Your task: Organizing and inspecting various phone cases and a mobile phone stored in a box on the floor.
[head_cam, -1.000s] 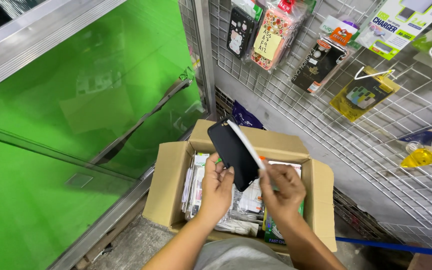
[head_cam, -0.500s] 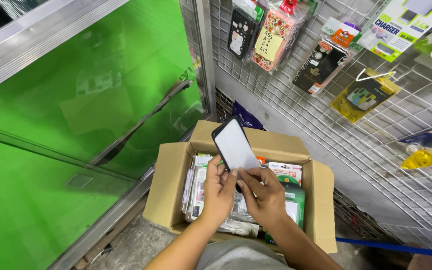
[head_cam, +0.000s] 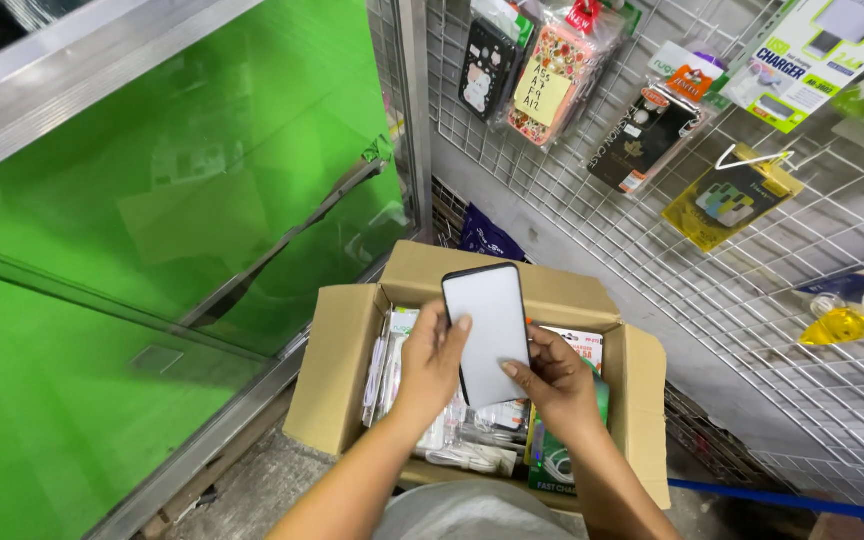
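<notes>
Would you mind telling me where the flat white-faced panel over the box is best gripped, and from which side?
Grip the panel by its long edges near the lower half, coming from below. It stands nearly upright over the box, thin and flat, and the left hand and right hand already pinch it there, one per edge.

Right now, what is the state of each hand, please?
Left hand: closed on the left edge of the flat white rectangular item with a dark rim.
Right hand: fingers grip the same item's lower right edge.
</notes>
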